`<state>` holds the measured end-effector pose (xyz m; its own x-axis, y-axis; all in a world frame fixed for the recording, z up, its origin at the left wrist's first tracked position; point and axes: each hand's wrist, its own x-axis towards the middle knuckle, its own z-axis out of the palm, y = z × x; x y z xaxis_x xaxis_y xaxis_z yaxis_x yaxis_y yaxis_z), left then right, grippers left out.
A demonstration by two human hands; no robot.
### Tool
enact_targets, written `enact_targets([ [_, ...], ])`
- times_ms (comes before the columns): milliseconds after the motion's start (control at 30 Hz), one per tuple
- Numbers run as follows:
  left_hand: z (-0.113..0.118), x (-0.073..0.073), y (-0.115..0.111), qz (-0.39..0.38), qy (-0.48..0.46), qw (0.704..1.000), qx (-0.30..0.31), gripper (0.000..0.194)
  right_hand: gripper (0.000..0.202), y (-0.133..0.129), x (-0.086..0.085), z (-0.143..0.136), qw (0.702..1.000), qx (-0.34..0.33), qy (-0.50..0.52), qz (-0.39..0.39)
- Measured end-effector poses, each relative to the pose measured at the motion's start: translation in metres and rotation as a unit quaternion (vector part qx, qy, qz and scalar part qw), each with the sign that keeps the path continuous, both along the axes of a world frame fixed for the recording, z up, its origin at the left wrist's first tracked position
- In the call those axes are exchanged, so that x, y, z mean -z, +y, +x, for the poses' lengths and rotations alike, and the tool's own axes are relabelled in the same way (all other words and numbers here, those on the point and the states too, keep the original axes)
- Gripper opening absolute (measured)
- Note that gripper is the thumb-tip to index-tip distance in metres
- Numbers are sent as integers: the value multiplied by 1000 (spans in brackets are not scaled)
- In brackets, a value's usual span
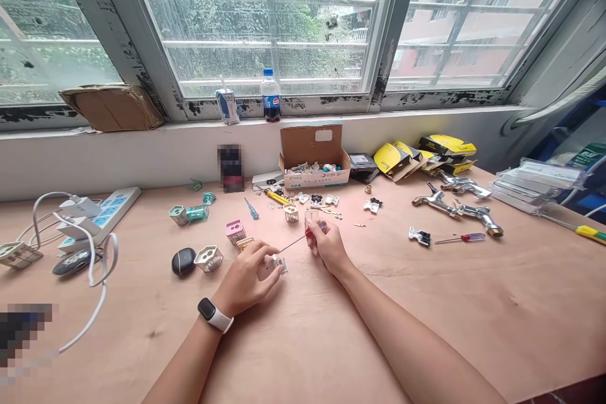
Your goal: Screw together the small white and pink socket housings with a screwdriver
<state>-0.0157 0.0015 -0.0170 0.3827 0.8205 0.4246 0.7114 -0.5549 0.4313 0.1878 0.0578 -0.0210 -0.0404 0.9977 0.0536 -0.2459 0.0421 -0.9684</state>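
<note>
From where I stand, the right hand [329, 250] is closed around a screwdriver [292, 244], whose tip meets a small clear piece [281, 264], pinched by the left hand [250, 274] low at the wooden table [303, 341].

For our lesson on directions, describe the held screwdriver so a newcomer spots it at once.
On the table, find the right hand. The screwdriver slants from it, its thin shaft pointing towards the left hand. Unlike the red-handled screwdriver lying farther right, it is gripped.
</note>
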Motion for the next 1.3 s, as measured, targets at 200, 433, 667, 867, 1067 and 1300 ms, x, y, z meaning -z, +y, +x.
enact_targets([
  [200, 3, -5, -3, -4, 43, 999, 12, 25, 43, 1, 0, -2, 999, 21, 37, -20],
  [433, 3, 0, 0, -18, 41, 999, 8, 14, 41, -1, 2, -3, 1000, 1, 10, 18],
  [667, 1, 5, 2, -13, 29, 999, -4, 15, 42, 1, 7, -3, 999, 1, -3, 37],
  [867, 0, 8, 4, 16, 17, 999, -28, 16, 44, 4, 12, -3, 999, 11, 7, 47],
  [1067, 1, 10, 4, 25, 17, 999, -35, 16, 45, 4, 13, -3, 997, 12, -17, 70],
  [1300, 2, 12, 5, 19, 17, 999, -40, 15, 44, 3, 15, -3, 996, 5, -30, 78],
])
